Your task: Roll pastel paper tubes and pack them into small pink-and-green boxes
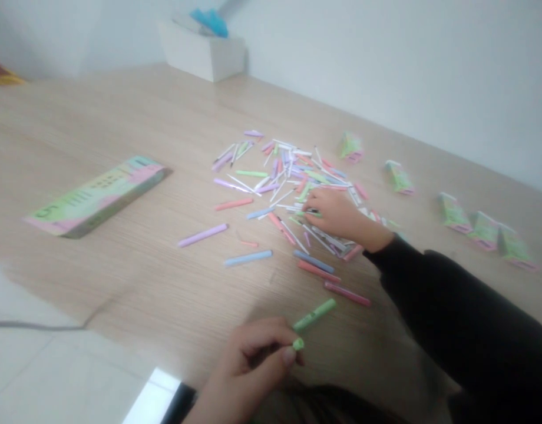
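Beside the pen pile my left hand pinches a green pen; my right hand lies atop it, fingers' grip unclear.

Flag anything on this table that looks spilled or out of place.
Pastel plastic pen barrels and thin white refills lie strewn every way in a loose heap on the wooden table, under the right hand. The left hand pinches a small green cap.

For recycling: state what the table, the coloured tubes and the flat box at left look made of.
Table: pale wood-grain, probably laminate, slight sheen. Coloured tubes, like the green tube in the left hand: smooth pastel plastic, apparently. Flat box: printed card, likely; blur leaves it open.
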Action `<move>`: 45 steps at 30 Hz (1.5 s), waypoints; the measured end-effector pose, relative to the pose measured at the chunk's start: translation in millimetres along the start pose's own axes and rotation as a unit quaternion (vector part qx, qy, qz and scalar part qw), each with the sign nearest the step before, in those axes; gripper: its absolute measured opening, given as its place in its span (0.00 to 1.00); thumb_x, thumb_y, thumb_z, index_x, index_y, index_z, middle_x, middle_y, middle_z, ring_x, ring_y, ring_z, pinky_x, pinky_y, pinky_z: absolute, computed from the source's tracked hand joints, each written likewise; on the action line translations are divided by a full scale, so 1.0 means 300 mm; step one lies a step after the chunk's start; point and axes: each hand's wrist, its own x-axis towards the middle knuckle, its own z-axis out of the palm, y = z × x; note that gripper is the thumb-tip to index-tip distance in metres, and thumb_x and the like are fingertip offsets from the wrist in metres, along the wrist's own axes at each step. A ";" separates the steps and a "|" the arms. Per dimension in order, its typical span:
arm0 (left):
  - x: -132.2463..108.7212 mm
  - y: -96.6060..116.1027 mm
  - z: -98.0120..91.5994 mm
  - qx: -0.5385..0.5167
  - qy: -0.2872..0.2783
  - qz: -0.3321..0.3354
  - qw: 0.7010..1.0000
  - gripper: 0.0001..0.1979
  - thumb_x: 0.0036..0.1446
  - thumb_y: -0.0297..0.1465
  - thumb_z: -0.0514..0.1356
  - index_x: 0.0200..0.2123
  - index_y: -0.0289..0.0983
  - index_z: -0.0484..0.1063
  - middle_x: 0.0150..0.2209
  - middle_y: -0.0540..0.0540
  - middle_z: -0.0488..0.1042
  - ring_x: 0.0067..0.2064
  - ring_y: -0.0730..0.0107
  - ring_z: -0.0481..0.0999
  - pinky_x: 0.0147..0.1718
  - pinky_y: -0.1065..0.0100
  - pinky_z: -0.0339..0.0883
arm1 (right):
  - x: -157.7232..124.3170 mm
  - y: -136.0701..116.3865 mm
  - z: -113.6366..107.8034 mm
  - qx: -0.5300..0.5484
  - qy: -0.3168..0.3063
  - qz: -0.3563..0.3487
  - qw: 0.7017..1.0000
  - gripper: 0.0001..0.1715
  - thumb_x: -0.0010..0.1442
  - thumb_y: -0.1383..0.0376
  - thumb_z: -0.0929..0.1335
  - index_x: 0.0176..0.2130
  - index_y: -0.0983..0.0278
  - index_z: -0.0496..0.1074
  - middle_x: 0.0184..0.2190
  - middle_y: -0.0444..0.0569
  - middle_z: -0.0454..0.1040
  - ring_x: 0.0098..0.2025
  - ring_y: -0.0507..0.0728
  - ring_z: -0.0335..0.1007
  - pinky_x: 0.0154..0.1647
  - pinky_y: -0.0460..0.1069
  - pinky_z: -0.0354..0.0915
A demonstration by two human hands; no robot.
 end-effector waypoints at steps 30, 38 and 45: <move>0.043 -0.056 0.150 0.128 0.129 0.031 0.983 0.13 0.63 0.40 0.64 0.31 0.38 0.80 0.25 0.51 0.69 0.31 0.70 0.66 0.33 0.69 0.59 | -0.749 -0.123 0.189 0.224 0.212 0.104 0.946 0.16 0.72 0.68 0.59 0.52 0.62 0.72 0.49 0.58 0.75 0.53 0.64 0.71 0.58 0.63 0.68; 0.039 -0.083 0.126 0.149 0.126 0.035 0.980 0.13 0.63 0.40 0.65 0.31 0.38 0.79 0.26 0.51 0.70 0.32 0.70 0.67 0.34 0.69 0.58 | -0.735 -0.129 0.197 0.237 0.262 0.098 0.930 0.13 0.69 0.69 0.60 0.49 0.62 0.70 0.46 0.57 0.77 0.52 0.65 0.73 0.57 0.63 0.68; 0.037 -0.093 0.115 0.154 0.114 0.043 0.981 0.11 0.64 0.39 0.65 0.32 0.39 0.80 0.27 0.51 0.71 0.33 0.70 0.68 0.35 0.70 0.59 | -0.721 -0.116 0.173 0.301 0.410 0.152 0.848 0.07 0.75 0.63 0.59 0.52 0.56 0.58 0.43 0.50 0.79 0.46 0.58 0.78 0.50 0.59 0.74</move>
